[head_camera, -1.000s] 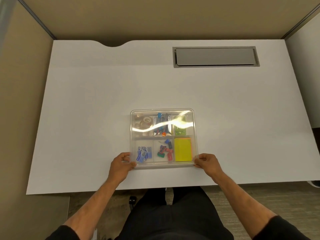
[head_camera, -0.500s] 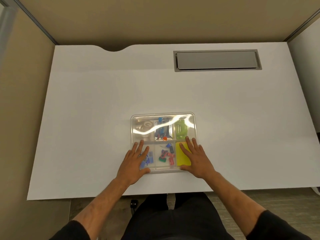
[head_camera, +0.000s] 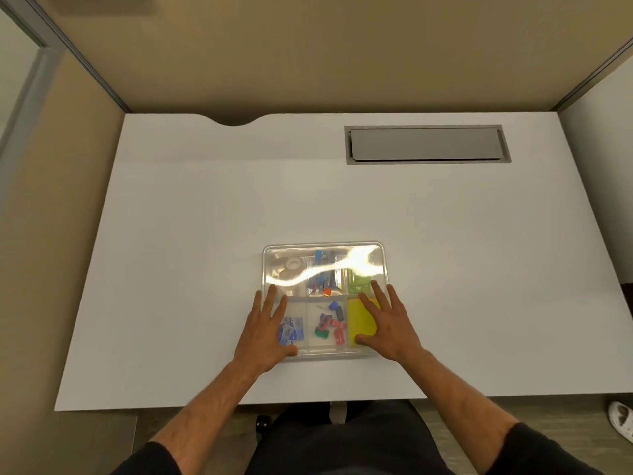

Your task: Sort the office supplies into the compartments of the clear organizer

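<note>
The clear organizer [head_camera: 323, 245] lies near the desk's front edge with a transparent lid on it that catches a bright glare. Under the lid I see tape rolls [head_camera: 287, 265] at the back left, pens and small tools [head_camera: 322, 279] in the back middle, a green item [head_camera: 359, 285] at the back right, blue packets [head_camera: 291, 332] at the front left, coloured clips [head_camera: 330, 325] in the front middle and yellow sticky notes [head_camera: 361, 322] at the front right. My left hand [head_camera: 262, 332] lies flat on the lid's left side, my right hand [head_camera: 387, 323] flat on its right side, fingers spread.
The white desk [head_camera: 205, 234] has a grey cable hatch [head_camera: 426, 144] at the back right and a curved notch in its back edge. Beige partition walls stand on three sides. A white shoe [head_camera: 621, 418] lies on the floor at the right.
One second ago both hands gripped the organizer's front corners. They have since moved onto the lid and lie flat there; between half a second ago and now they hardly shifted.
</note>
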{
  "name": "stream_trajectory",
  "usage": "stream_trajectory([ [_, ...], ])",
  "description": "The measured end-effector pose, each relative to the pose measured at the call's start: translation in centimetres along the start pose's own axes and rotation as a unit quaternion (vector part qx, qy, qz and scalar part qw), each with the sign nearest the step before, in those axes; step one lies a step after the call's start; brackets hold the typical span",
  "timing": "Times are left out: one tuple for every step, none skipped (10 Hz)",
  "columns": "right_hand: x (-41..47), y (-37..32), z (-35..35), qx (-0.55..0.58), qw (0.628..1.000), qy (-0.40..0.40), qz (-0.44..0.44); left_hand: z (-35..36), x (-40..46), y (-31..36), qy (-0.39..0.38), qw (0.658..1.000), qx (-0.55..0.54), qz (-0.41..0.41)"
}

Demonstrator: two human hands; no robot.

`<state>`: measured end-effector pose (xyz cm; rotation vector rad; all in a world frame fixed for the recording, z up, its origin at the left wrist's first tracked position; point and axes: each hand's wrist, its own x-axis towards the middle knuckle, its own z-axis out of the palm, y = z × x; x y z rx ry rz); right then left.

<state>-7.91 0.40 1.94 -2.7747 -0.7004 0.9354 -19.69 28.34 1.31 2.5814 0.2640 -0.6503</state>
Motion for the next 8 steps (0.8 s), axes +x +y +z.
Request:
stream_trajectory([
  [0.3,0.7,-0.2,-0.006,1.0,-0.026,-0.006,-0.1,0.5,-0.7,-0.036,0.999,-0.002,0.01],
  [0.5,0.9,0.1,-0.017,0.999,-0.029,-0.007,-0.3,1.1,-1.0,-0.046,0.999,0.011,0.016],
  [1.5,1.1,-0.6,-0.009,1.0,-0.02,0.006,-1.0,2.9,-0.7,-0.044,0.998,0.029,0.016],
  [2.5,1.7,-1.7,-0.01,1.0,-0.018,0.01,-1.5,4.2,-0.1,-0.042,0.998,0.031,0.02],
  [3.2,2.3,-2.7,-0.023,1.0,-0.015,0.013,-1.9,5.4,0.3,-0.041,0.998,0.053,0.013],
  [3.0,2.0,-3.0,-0.012,1.0,-0.016,0.015,-2.1,5.1,0.5,-0.044,0.997,0.06,0.01],
  [2.7,1.4,-4.1,-0.003,1.0,-0.015,0.013,-3.1,4.9,1.0,-0.04,0.997,0.066,0.014],
  [2.6,1.1,-5.5,0.018,0.999,0.027,0.004,-4.5,5.0,1.7,-0.003,0.999,0.042,0.02],
])
